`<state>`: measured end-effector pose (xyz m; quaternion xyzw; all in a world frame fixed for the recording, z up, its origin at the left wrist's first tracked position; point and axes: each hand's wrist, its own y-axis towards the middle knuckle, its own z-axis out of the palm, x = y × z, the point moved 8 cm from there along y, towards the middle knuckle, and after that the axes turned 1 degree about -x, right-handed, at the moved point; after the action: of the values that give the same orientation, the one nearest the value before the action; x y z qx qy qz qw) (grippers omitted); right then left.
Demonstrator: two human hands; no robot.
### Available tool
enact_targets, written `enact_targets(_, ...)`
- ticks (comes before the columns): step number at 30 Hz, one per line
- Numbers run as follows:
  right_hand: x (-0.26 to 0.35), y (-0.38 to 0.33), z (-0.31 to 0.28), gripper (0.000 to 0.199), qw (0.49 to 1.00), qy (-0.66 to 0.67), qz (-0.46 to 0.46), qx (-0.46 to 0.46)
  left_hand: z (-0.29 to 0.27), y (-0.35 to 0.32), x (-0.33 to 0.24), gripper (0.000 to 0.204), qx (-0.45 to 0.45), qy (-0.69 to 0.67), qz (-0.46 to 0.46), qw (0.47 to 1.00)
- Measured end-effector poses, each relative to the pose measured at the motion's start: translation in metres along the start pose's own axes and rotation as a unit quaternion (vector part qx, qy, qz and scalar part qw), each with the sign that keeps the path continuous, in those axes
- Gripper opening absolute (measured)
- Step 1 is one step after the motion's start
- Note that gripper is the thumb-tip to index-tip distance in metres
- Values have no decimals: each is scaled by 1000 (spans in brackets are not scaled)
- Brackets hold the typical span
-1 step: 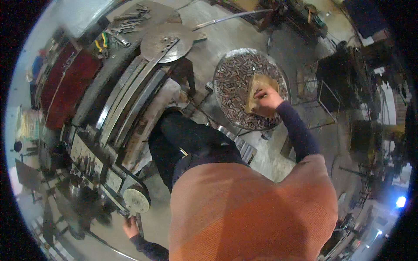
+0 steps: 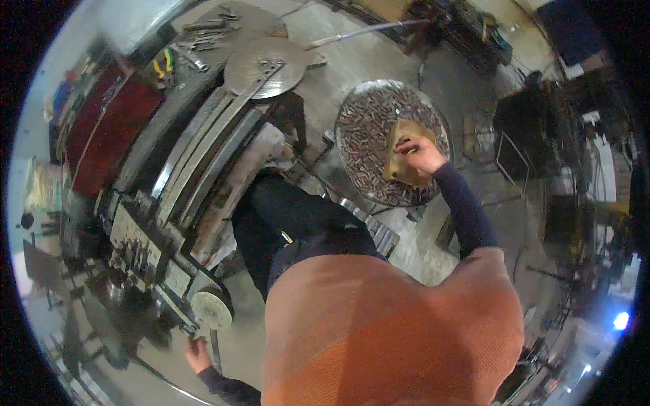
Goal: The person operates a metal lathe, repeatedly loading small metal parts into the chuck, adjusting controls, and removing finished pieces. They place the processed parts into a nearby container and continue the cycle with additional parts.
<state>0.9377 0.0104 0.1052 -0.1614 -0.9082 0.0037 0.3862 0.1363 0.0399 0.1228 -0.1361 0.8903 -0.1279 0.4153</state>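
My right hand [image 2: 424,157] is over a round tray [image 2: 344,162] heaped with small brownish metal pieces [image 2: 365,122]. Its fingers are bent together above a tan, open cardboard box [image 2: 399,169] that lies on the heap. Something small and dark shows at the fingertips, too small to name. Down at the lower left, my left hand [image 2: 198,356] closes at the end of a metal handle [image 2: 183,317] on a long machine. A round grey handwheel [image 2: 212,308] stands just above this hand; the fingertips are blurred.
The machine's long metal rails [image 2: 203,149] run along my left side, with a large round disc [image 2: 265,68] at their far end. Wrenches [image 2: 210,34] and yellow-handled pliers [image 2: 162,64] lie beyond. A metal frame [image 2: 512,162] stands right of the tray.
The view has shifted slightly. My right hand is slightly more to the left over the box, and my left hand has moved slightly left beside the handle.
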Motion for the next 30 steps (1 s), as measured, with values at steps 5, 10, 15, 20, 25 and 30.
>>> enact_targets(5, 201, 18, 19, 45, 941, 206, -255, 88, -25, -35, -164, 26, -165, -93, 128, 973)
enact_targets(10, 354, 15, 111, 52, 819, 313, -418, 240, 52, -14, -297, 22, -24, -175, 244, 953)
enact_targets(15, 450, -21, 163, 40, 720, 375, -481, 331, 109, -6, -294, 30, 146, -452, 199, 857)
enact_targets(20, 459, -25, 180, 47, 726, 345, -488, 339, 122, -3, -275, 34, 182, -528, 144, 817)
enact_targets(25, 462, -25, 188, 42, 726, 344, -473, 362, 126, 4, -268, 30, 177, -579, 111, 788)
enact_targets(30, 466, -28, 182, 43, 751, 223, -575, 234, 102, 2, -270, 22, 55, -442, 178, 877)
